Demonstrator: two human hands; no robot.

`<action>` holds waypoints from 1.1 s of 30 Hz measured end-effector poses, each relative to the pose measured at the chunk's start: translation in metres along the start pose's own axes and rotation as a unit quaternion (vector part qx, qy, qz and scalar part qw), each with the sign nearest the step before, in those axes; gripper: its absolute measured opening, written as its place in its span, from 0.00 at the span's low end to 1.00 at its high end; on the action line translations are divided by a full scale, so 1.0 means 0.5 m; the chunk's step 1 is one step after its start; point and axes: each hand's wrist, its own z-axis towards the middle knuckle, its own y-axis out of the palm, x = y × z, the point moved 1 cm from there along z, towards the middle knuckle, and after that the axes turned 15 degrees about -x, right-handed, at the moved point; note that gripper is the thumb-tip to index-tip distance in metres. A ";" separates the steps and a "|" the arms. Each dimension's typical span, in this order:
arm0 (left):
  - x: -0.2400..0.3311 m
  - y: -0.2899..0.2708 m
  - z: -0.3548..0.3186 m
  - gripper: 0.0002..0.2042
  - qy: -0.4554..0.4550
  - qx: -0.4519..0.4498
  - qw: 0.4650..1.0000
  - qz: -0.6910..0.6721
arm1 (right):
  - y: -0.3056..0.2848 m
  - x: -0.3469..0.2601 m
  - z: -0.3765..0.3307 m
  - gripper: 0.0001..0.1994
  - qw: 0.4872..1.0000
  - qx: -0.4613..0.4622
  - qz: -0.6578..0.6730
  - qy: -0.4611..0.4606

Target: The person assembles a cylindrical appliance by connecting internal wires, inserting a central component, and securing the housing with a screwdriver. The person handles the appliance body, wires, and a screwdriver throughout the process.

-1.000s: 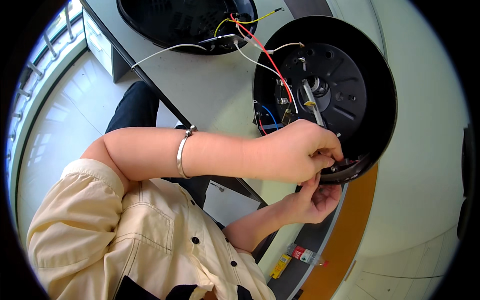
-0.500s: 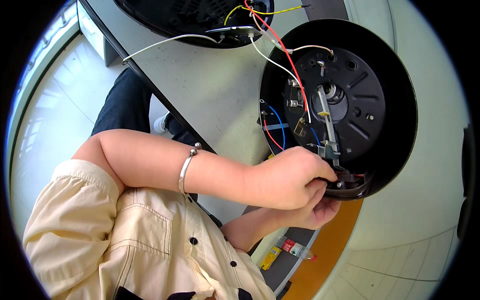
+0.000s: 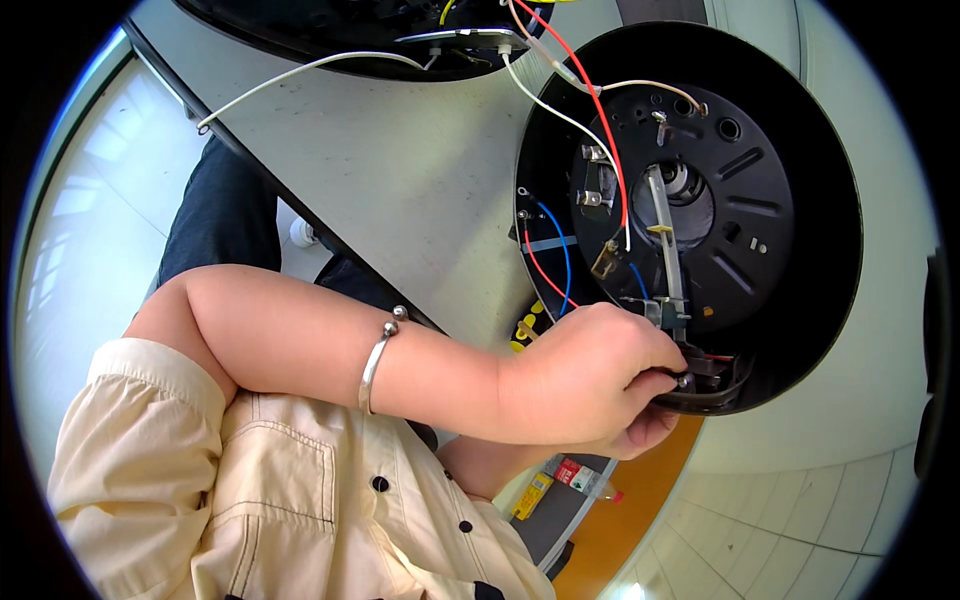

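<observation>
At base rim [image 3: 690,395] | left hand [image 3: 585,375] pinches black part, right hand [image 3: 640,432] props beneath | wires [image 3: 560,255] loose, assembly unfinished

This looks like a repair workshop: an opened black cooker base [image 3: 700,200] with bare coloured wires [image 3: 560,260] lies on a grey worktop [image 3: 400,170].

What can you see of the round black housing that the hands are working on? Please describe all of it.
The round black housing looks like plastic: a deep rim around a flat inner plate with slots, holes and a metal strip across its centre. Red, blue and white wires run inside it and out over the rim toward a second black unit. It lies open side up on the grey table, at its edge. The left hand pinches a part at its lower rim; the right hand supports it from below.
</observation>
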 end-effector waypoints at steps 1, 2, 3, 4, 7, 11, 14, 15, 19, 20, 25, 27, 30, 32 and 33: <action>0.000 0.003 0.002 0.06 0.004 0.006 1.000 -0.004 | 0.001 0.000 0.000 0.14 1.000 -0.001 -0.001 -0.001; -0.001 0.006 0.003 0.06 0.007 0.010 1.000 -0.008 | 0.001 0.000 0.000 0.14 1.000 -0.001 -0.002 -0.001; -0.002 0.007 0.004 0.06 0.011 0.011 1.000 0.003 | 0.002 0.001 0.001 0.13 1.000 0.000 -0.003 -0.001; -0.004 0.009 0.004 0.06 0.014 0.012 1.000 0.015 | 0.002 0.003 0.001 0.13 1.000 -0.001 -0.004 -0.001; -0.004 0.012 0.007 0.06 0.017 0.014 0.999 0.038 | 0.002 0.005 0.003 0.13 1.000 -0.002 -0.006 0.000; -0.004 0.014 0.010 0.07 0.030 0.023 0.997 0.066 | 0.001 0.005 0.006 0.12 1.000 -0.005 -0.002 -0.001; -0.004 0.011 0.010 0.09 0.077 -0.002 0.984 0.163 | -0.001 0.007 0.006 0.12 1.000 -0.005 -0.002 -0.004; -0.005 0.011 0.013 0.09 0.108 -0.003 0.972 0.207 | -0.001 0.007 0.005 0.12 1.000 -0.005 -0.002 -0.004; -0.008 0.017 0.017 0.10 0.170 -0.009 0.935 0.310 | -0.003 0.006 0.007 0.11 1.000 -0.006 0.002 -0.003; -0.004 0.014 0.018 0.10 0.169 -0.013 0.932 0.319 | -0.006 0.006 0.007 0.11 1.000 -0.006 0.002 -0.002; 0.002 0.013 0.021 0.09 0.070 -0.026 0.976 0.203 | -0.009 0.008 0.008 0.11 1.000 -0.004 0.007 -0.002; 0.003 0.014 0.023 0.10 0.066 0.001 0.980 0.186 | -0.011 0.010 0.008 0.10 1.000 -0.003 0.008 -0.003; 0.010 0.011 0.024 0.10 0.051 0.002 0.980 0.195 | -0.014 0.011 0.007 0.10 1.000 -0.001 0.011 -0.001; 0.013 0.003 0.022 0.10 0.048 -0.011 0.978 0.204 | -0.016 0.013 0.007 0.10 1.000 0.000 0.012 0.001; 0.015 0.001 0.022 0.10 0.047 -0.015 0.977 0.207 | -0.018 0.013 0.007 0.10 1.000 0.000 0.013 0.002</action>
